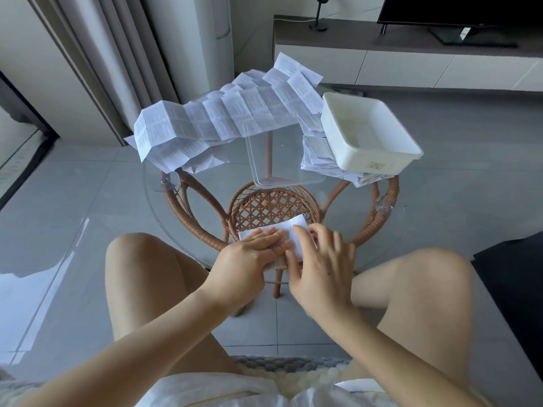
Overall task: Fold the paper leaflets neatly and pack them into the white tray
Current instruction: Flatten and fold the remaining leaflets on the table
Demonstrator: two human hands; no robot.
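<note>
Step in hand: creasing one leaflet point(296, 227) at the near edge of the glass bench point(346, 201).

- Left hand point(249, 254): fingers point(271, 235) straight and together, pressed flat on the paper. It grips nothing.
- Right hand point(320, 259): fingers spread, slightly bent, resting on the right part of the leaflet. Thumb sits at the near edge; can't tell if it is tucked under the sheet.
- The hands cover most of the leaflet, so the fold count is unclear.

To do it well, the person should:
- pin with the left palm and run the right fingertips along the fold from the middle outward;
- square the edges before pressing hard, because glass is slick and the sheet will likely skate;
- follow the existing crease lines, since a fresh fold will probably spring open.

The white tray point(367, 160) is far right, sitting partly on a stack of folded leaflets point(317, 160), and looks empty. Open concertina leaflets point(223, 118) lie across the far left. A clear lid point(282, 160) lies between them.
</note>
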